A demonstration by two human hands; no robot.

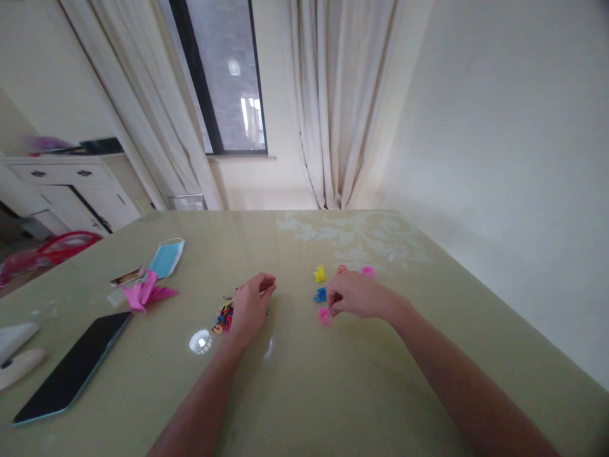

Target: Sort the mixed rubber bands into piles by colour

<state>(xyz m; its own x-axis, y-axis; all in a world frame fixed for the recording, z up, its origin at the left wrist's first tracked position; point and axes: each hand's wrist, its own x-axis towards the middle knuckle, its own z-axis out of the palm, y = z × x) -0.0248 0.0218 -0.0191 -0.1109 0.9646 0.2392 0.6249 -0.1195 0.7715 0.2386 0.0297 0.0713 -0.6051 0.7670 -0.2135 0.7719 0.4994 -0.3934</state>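
Basically partway, I'd judge: yellow heap [320,273], blue heap [320,295] and lower pink heap [324,317] laid out right of frame centre; mixed heap [222,318] left of centre remains. Left hand [252,308] and right hand [359,295] curl pinch-like (whether closed on anything, can't tell).

Soft light leaves faint shadows, white glare spots the glossy table [304,393], and the edges look stretched
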